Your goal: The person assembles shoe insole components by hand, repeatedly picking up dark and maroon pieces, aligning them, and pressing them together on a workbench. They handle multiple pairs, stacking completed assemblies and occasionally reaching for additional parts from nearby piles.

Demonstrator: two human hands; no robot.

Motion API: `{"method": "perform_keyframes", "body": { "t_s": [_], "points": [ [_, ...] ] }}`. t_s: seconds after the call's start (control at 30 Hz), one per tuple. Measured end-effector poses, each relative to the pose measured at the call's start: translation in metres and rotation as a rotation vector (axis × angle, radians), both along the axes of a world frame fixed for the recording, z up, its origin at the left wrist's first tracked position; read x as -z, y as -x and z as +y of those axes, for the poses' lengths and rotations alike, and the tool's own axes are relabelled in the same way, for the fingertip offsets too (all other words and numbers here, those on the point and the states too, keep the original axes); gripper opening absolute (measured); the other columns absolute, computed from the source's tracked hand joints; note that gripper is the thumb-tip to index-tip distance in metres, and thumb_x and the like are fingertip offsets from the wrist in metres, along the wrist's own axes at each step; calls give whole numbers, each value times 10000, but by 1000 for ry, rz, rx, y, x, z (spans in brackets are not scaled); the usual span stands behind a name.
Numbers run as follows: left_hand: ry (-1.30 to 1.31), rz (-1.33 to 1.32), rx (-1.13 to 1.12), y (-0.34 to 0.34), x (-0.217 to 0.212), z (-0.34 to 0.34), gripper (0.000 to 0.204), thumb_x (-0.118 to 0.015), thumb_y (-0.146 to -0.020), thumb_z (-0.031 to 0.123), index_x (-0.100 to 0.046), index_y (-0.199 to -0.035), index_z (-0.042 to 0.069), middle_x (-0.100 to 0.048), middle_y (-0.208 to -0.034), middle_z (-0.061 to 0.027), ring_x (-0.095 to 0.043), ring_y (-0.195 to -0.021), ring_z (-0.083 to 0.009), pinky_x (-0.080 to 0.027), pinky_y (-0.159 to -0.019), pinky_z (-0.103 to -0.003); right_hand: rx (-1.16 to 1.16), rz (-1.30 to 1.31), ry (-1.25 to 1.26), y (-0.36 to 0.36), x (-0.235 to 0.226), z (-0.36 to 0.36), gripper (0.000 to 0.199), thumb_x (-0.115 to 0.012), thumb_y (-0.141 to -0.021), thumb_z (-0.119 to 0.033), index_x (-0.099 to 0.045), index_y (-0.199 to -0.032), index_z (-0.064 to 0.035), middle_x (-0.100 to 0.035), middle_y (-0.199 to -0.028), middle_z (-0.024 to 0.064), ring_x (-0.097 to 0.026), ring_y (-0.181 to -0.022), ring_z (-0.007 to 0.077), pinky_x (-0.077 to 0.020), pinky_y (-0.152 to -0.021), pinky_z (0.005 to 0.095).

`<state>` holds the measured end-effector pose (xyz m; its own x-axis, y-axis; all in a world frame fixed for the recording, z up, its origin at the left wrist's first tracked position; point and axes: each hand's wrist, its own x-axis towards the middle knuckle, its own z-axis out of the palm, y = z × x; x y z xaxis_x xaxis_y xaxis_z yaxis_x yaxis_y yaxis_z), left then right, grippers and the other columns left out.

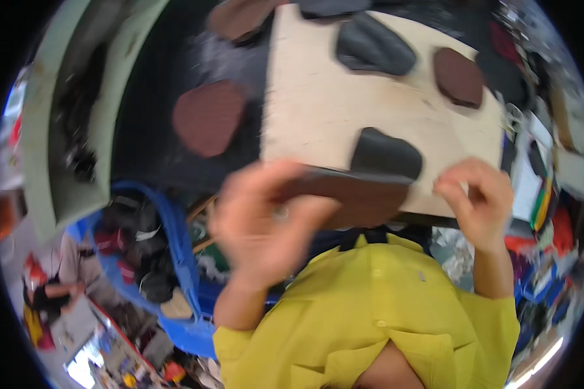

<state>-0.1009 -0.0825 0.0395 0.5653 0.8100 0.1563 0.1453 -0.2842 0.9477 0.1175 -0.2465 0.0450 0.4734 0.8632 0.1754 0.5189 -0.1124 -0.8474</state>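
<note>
My left hand (256, 217), smeared by motion, grips the left end of a dark brown leather-like piece (363, 201) between thumb and fingers. The piece is tilted over the near edge of a pale board (305, 104). Off its right end, my right hand (480, 198) has its fingers curled in a pinch; anything between the tips is too small to make out. Just behind the brown piece, a black rounded piece (386, 155) lies on the board. Farther back on the board are another black piece (376, 45) and a reddish-brown one (459, 76).
On the black table left of the board lies a reddish-brown piece (209, 118), with a brown one (240, 18) farther back. A blue basket (182, 246) of dark scraps stands at lower left, beside a grey-green metal trough (42, 149). Scissors (514, 117) and papers (531, 165) sit at right.
</note>
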Motion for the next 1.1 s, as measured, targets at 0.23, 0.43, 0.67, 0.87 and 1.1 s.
{"method": "perform_keyframes", "body": {
  "t_s": [0.23,0.43,0.67,0.87,1.1],
  "points": [
    [-238,233,-430,41,42,117,396,-688,-899,13,-585,-1279,-28,-666,-1144,-121,-629,-1009,-198,-493,-913,-327,351,-588,111,-119,36,25,296,-725,-865,-221,-675,-1053,2,-700,-952,105,-660,-888,222,-511,-792,332],
    [-906,294,-274,12,53,64,261,-752,-822,12,-692,-1075,-16,-682,-1085,-124,-637,-979,-277,-503,-873,-376,318,-881,380,-139,49,34,461,-750,-820,-286,-649,-1180,-16,-679,-1091,150,-633,-1020,320,-503,-890,393],
    [-723,443,617,-60,55,-39,898,-637,-745,634,-544,-1325,-45,-479,-1442,-214,-427,-1357,-405,-332,-1115,-498,199,-615,275,-149,55,27,414,-752,-860,-199,-622,-1209,-17,-677,-1048,80,-641,-961,224,-487,-862,302],
    [-640,523,672,-61,59,-40,994,-664,-645,653,-516,-1359,-22,-444,-1463,-208,-363,-1397,-397,-316,-1117,-494,211,592,-146,-131,11,-3,411,-730,-894,-221,-619,-1227,-7,-693,-1073,79,-669,-966,181,-518,-893,305],
    [-672,364,524,-51,67,-42,652,-724,-713,477,-665,-1172,18,-584,-1261,-184,-504,-1261,-381,-387,-1066,-510,-167,909,392,-40,32,24,197,-672,-948,-164,-628,-1037,7,-645,-915,-34,-574,-832,30,-486,-736,214]
  ]
}}
